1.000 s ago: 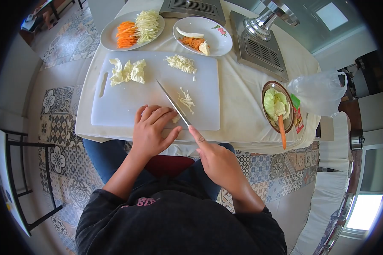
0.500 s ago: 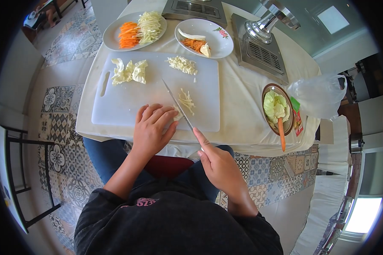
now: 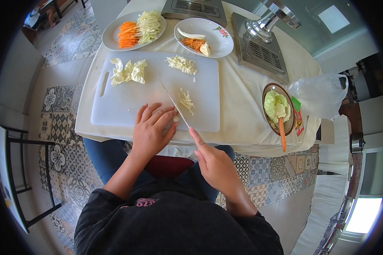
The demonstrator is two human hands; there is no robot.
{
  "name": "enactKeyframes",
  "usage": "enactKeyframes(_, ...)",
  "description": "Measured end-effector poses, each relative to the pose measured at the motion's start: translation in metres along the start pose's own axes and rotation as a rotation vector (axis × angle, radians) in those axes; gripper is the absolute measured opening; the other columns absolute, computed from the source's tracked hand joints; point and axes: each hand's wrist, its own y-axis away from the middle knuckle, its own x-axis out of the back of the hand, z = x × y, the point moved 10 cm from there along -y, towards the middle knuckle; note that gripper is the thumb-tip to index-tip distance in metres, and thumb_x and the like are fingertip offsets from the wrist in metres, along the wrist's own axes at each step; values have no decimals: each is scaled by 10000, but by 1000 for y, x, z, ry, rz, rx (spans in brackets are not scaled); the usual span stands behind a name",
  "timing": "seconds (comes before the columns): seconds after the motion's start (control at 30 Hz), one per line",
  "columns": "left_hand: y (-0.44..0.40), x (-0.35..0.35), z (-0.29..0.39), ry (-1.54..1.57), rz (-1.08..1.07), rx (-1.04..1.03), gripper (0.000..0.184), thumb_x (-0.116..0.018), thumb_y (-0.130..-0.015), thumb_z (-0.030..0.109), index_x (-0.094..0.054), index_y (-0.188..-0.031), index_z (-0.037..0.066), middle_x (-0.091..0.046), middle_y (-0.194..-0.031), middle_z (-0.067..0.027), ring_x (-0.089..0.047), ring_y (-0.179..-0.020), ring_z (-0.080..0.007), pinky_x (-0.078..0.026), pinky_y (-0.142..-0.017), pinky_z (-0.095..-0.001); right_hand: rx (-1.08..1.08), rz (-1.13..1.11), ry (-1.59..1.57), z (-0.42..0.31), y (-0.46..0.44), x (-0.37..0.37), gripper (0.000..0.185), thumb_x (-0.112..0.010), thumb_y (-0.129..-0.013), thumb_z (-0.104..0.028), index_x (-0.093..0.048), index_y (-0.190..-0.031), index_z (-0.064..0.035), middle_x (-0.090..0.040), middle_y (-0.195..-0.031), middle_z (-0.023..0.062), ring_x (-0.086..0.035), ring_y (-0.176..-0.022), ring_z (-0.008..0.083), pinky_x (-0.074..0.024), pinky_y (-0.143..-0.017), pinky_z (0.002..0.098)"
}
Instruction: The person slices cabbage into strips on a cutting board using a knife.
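Note:
My right hand (image 3: 213, 162) is wrapped round the handle of a knife (image 3: 175, 104), its blade slanting up and left over the white cutting board (image 3: 136, 108). My left hand (image 3: 154, 127) presses a small piece of cabbage (image 3: 175, 118) to the board, fingertips close beside the blade; most of that piece is hidden. Right of the blade lie thin cabbage shreds (image 3: 186, 102). A pile of chopped cabbage (image 3: 181, 64) rests at the board's upper right, and flat cabbage leaf pieces (image 3: 129, 71) at its upper left.
Beyond the board stand a plate (image 3: 110, 38) of shredded carrot and cabbage, and a flowered plate (image 3: 221, 44) with scraps. On the right are a metal stove (image 3: 264, 57), a brown-rimmed bowl (image 3: 266, 91) holding cabbage and a carrot, and a plastic bag (image 3: 319, 95).
The knife and my right hand have shifted slightly left, bringing the blade nearer my left fingertips. My left hand has hardly moved.

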Motion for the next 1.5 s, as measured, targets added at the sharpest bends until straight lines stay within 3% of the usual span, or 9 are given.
enactKeyframes(0.2, -1, 2, 5, 24, 26, -31, 314, -767, -803, 180, -683, -1104, 143, -694, -1193, 6, -599, -1152, -269, -400, -1064, -485, -7, 24, -47, 0, 2, -7, 626, -525, -1000, -136, -311, -1586, -181, -646, -739, 207, -637, -640, 401, -509, -603, 521)
enactKeyframes(0.6, -5, 3, 9, 4, 8, -35, 284, -765, -785, 175, -678, -1051, 128, -686, -1182, 6, -600, -1095, -253, -408, -1033, -473, 9, 81, 88, -2, 5, -1, 630, -551, -999, -163, -337, -1582, -268, -573, -672, 131, -610, -564, 331, -516, -544, 469)
enactKeyframes(0.7, -5, 3, 8, 0, 6, -33, 277, -762, -791, 176, -676, -1049, 125, -685, -1183, 5, -599, -1096, -253, -406, -1033, -474, 14, 83, 87, -2, 4, -1, 631, -552, -997, -162, -336, -1583, -258, -569, -662, 131, -602, -553, 333, -519, -547, 468)
enactKeyframes(0.8, -4, 2, 7, 6, -1, -30, 275, -759, -799, 180, -678, -1056, 126, -686, -1183, 5, -599, -1096, -253, -406, -1033, -473, -61, 14, 47, -1, 4, -4, 592, -554, -991, -108, -389, -1556, -173, -656, -795, 182, -628, -681, 370, -502, -657, 466)
enactKeyframes(0.9, -4, 2, 8, 3, 3, -35, 286, -756, -802, 179, -682, -1075, 131, -688, -1181, 5, -599, -1096, -252, -406, -1030, -469, -31, 37, -22, 0, 3, -5, 638, -540, -991, -127, -321, -1586, -196, -637, -698, 187, -636, -614, 384, -518, -596, 505)
enactKeyframes(1.1, -4, 3, 8, 16, 20, -16, 321, -761, -792, 163, -692, -1105, 138, -698, -1168, 3, -602, -1100, -251, -410, -1027, -455, -61, -47, -162, 0, 0, 6, 643, -534, -990, -91, -292, -1584, -143, -653, -741, 257, -649, -700, 442, -504, -661, 527)
enactKeyframes(1.5, -2, 2, 4, 59, 37, -5, 332, -780, -770, 147, -714, -1095, 132, -710, -1166, -6, -615, -1086, -258, -410, -1023, -459, -78, -104, -54, -4, 34, 6, 712, -548, -948, -24, -249, -1591, -80, -653, -721, 231, -654, -655, 401, -519, -642, 522)
